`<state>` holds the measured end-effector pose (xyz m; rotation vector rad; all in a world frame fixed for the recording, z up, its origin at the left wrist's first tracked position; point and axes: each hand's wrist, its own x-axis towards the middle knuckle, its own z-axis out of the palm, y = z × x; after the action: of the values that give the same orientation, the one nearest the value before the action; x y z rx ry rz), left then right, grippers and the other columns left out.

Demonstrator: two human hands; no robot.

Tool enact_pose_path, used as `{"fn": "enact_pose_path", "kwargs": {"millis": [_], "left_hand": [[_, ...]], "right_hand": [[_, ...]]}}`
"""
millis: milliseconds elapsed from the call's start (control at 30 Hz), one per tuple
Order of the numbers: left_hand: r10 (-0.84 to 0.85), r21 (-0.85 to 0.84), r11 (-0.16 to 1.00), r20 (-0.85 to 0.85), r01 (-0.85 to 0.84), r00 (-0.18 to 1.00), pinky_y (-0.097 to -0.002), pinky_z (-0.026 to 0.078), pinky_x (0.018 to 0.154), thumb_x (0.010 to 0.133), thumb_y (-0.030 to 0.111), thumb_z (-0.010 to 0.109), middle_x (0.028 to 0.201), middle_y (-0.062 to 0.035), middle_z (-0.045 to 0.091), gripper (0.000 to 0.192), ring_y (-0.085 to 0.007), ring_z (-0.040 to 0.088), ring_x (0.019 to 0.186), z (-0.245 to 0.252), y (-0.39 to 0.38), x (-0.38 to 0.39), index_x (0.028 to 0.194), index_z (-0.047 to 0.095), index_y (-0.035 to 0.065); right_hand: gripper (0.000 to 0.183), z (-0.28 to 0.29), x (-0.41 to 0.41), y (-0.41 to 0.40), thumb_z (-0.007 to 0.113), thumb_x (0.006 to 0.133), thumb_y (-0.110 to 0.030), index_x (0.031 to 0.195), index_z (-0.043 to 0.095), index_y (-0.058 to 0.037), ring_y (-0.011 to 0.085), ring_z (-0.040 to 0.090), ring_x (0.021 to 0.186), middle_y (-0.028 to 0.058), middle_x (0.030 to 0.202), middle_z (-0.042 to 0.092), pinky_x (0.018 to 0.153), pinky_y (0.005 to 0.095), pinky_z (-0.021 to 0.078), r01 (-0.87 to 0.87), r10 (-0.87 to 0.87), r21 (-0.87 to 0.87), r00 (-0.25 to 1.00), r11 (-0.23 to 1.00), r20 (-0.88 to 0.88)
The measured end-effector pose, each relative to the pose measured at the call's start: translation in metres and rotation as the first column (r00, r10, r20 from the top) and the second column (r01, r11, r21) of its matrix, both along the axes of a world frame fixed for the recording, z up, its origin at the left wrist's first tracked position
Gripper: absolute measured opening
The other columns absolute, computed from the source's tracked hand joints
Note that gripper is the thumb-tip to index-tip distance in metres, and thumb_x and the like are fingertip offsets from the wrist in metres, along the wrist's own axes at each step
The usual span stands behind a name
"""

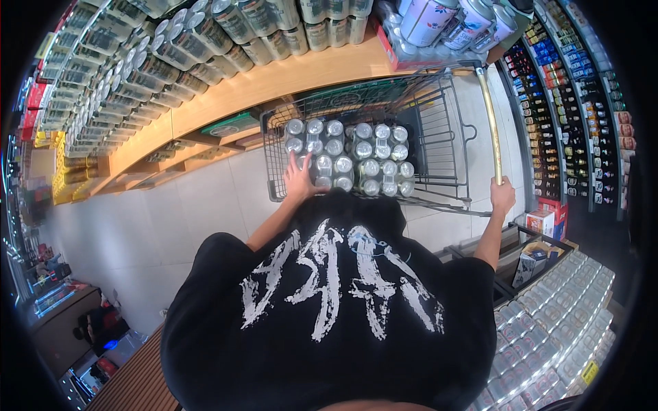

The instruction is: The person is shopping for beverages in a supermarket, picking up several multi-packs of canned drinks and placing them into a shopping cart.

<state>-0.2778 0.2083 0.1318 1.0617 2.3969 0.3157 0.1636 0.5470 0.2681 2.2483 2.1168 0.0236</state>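
Observation:
My left hand [299, 177] rests with spread fingers at the left end of a front pack of cans [343, 164], its fingertips over the can tops. This pack and several like it stand upright in a grey wire shopping cart [442, 128]. A rear left pack [314, 134], a rear right pack [381, 139] and a front right pack [389, 177] sit close together, with clear carry strips on top. On the right, my right hand [503, 195] is closed around the near end of the cart's gold-coloured handle bar [491, 123].
Beyond the cart, a wooden display shelf [288, 72] bears stacked cans [190, 43]. Large printed cans [429, 23] stand at its right end. Bottle shelves [560, 113] line the right side. Behind me on the right are more stacked cans [550, 318]. Pale floor tiles [154, 231] stretch leftward.

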Motion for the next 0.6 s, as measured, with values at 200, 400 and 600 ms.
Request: {"fn": "enact_pose_path", "kwargs": {"millis": [200, 400, 600], "left_hand": [[0.1, 0.18, 0.979, -0.031, -0.093, 0.994, -0.0518, 0.029, 0.101, 0.065, 0.042, 0.078, 0.139, -0.0251, 0.027, 0.085, -0.0422, 0.03, 0.126, -0.009, 0.012, -0.016, 0.136, 0.037, 0.0216], [0.405, 0.343, 0.843, 0.102, -0.414, 0.909, -0.05, 0.034, 0.1, 0.074, 0.037, 0.072, 0.132, -0.0267, 0.039, 0.074, -0.0436, 0.04, 0.121, -0.042, 0.031, -0.053, 0.135, 0.039, 0.0114], [0.437, 0.286, 0.77, 0.414, -0.57, 0.798, -0.0403, 0.045, 0.092, 0.079, 0.03, 0.067, 0.116, -0.0263, 0.058, 0.067, -0.0373, 0.057, 0.108, -0.076, 0.033, -0.092, 0.132, 0.043, -0.0038]], "right_hand": [[0.04, -0.004, -0.006, -0.001, 0.061, 0.08, -0.026, 0.117, 0.055, -0.0131, 0.035, 0.06, 0.097, 0.0178, 0.097, 0.063, 0.081, 0.0468, 0.0462, -0.049, 0.043, 0.153, 0.998, 0.987, 0.039], [0.042, -0.041, -0.125, -0.053, 0.059, 0.078, -0.001, 0.12, 0.053, -0.0027, 0.0343, 0.05, 0.108, 0.0155, 0.111, 0.055, 0.096, 0.0425, 0.0382, -0.309, 0.665, 0.682, 0.662, 0.662, -0.346], [0.047, -0.115, -0.276, -0.128, 0.065, 0.08, -0.011, 0.124, 0.05, -0.004, 0.0255, 0.059, 0.097, 0.0162, 0.115, 0.054, 0.086, 0.0344, 0.0468, -0.702, 0.356, 0.037, 0.314, 0.712, -0.88]]}}
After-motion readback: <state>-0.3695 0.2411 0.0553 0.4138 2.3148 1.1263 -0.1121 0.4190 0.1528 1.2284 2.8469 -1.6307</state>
